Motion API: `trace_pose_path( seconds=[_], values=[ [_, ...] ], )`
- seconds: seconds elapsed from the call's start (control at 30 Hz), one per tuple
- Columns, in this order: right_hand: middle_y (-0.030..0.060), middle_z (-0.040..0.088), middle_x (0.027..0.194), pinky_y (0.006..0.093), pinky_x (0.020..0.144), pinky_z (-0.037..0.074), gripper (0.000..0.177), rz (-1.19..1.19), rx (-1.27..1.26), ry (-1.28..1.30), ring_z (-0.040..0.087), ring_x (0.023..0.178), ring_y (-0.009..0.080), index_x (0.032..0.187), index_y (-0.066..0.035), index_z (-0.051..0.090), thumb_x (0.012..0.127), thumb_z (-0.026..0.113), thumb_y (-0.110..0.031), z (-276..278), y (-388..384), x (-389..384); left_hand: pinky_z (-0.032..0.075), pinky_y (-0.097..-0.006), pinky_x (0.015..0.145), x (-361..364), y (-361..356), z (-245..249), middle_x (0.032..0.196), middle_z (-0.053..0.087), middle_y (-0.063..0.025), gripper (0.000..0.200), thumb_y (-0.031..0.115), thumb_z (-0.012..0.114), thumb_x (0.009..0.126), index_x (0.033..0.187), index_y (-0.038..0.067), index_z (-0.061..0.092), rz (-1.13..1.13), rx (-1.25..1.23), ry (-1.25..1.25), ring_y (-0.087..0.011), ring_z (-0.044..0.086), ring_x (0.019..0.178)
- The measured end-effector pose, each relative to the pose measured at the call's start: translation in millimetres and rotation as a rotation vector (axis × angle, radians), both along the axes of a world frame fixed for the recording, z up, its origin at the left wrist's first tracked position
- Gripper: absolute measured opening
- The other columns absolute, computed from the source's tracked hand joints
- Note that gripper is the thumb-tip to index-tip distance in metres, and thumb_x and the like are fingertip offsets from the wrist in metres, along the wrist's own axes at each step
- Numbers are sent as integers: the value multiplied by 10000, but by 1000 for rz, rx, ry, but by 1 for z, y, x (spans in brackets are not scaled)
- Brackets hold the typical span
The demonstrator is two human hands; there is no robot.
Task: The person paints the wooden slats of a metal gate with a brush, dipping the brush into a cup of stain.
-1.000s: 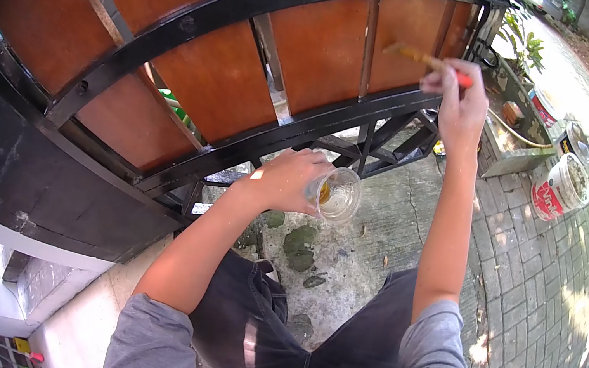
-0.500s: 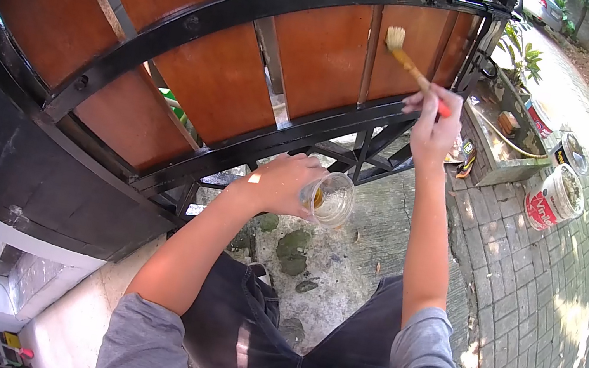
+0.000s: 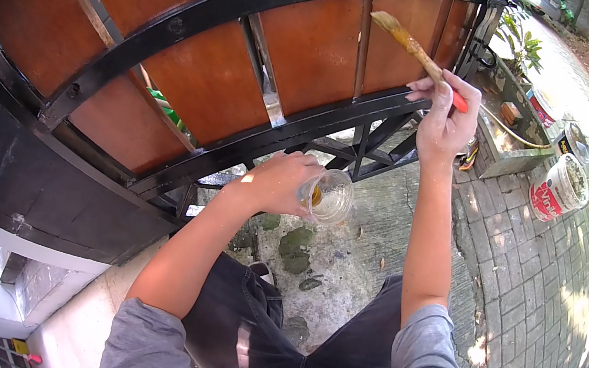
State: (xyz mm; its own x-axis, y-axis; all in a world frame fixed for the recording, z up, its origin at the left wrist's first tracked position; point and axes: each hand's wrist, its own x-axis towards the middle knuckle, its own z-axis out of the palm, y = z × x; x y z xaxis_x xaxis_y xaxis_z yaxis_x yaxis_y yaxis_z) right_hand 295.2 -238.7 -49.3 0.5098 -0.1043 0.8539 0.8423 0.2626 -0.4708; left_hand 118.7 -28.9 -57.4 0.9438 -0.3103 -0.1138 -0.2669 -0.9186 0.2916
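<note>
The paintbrush (image 3: 413, 47), wooden-handled with a red end, slanted up and left, its bristles against a brown panel of the gate (image 3: 195, 80). The clear plastic cup (image 3: 330, 197), tilted sideways and holding a little amber liquid, hung just below the gate's lower black bar.

Brush handle (image 3: 427, 63) partly inside right hand (image 3: 443, 122)

- One brush (image 3: 413, 47) was there.
- One clear cup (image 3: 330, 197) was there.
- Two hands showed: the left hand (image 3: 281, 180) and the right hand (image 3: 439, 123).
- Three paint tubs stood on the paving: the near tub (image 3: 560, 186), the middle tub (image 3: 574, 143) and the far tub (image 3: 540, 108).
- One gate (image 3: 208, 3) was there.
</note>
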Motion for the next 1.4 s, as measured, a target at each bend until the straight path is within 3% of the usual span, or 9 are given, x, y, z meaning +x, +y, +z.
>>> trace_pose_path(
  seconds=[0.13, 0.4, 0.87, 1.0, 1.17, 1.27, 1.4],
  values=[
    [226, 711, 963, 346, 727, 644, 201, 153, 86, 39, 763, 866, 275, 1217, 64, 479, 1113, 501, -106, 2, 16, 5, 488, -440, 1063, 3, 3, -5, 1305, 643, -141, 772, 334, 927, 676, 1332, 38, 647, -21, -6, -1, -343, 598, 1223],
    [248, 686, 1002, 384, 745, 653, 233, 137, 316, 83, 748, 903, 326, 1248, 50, 435, 1125, 481, -143, -3, 38, 16, 484, -435, 1049, -1, 10, -9, 1264, 647, -133, 739, 347, 923, 684, 1296, 33, 653, -24, -14, -31, -334, 601, 1216],
    [218, 717, 983, 347, 786, 620, 157, 111, 252, 10, 749, 885, 262, 1209, 48, 495, 1101, 514, -65, -5, 45, 21, 482, -444, 1037, -5, 13, -15, 1259, 642, -122, 727, 365, 921, 688, 1287, 50, 653, -23, -5, -47, -326, 602, 1219],
    [193, 766, 922, 303, 778, 595, 138, -173, -74, -27, 759, 805, 212, 1185, 57, 537, 1078, 535, -30, -16, 27, 22, 473, -445, 1040, -5, 5, -13, 1246, 650, -99, 736, 307, 934, 672, 1314, 73, 660, -13, -3, -38, -312, 605, 1198],
    [185, 699, 908, 335, 732, 623, 169, -2, 175, 99, 730, 795, 237, 1186, 43, 517, 1109, 514, -108, -43, 0, 12, 492, -436, 998, -8, 9, -16, 1209, 658, -128, 715, 316, 937, 651, 1257, 57, 660, -39, -108, -239, -338, 614, 1169],
    [152, 652, 811, 338, 629, 593, 224, 142, 156, 185, 691, 702, 247, 1154, 23, 514, 1130, 491, -199, -23, -27, -13, 495, -440, 974, -12, 14, -15, 1174, 665, -126, 689, 308, 941, 640, 1222, 65, 664, 38, -106, -319, -346, 621, 1131],
    [151, 664, 752, 306, 540, 523, 222, 411, 46, 158, 640, 594, 194, 1070, 32, 546, 1089, 564, -189, 2, -61, -48, 498, -430, 963, -9, 19, -12, 1119, 678, -116, 655, 359, 956, 648, 1162, 63, 676, 196, -85, -435, -337, 636, 1079]
  ],
)
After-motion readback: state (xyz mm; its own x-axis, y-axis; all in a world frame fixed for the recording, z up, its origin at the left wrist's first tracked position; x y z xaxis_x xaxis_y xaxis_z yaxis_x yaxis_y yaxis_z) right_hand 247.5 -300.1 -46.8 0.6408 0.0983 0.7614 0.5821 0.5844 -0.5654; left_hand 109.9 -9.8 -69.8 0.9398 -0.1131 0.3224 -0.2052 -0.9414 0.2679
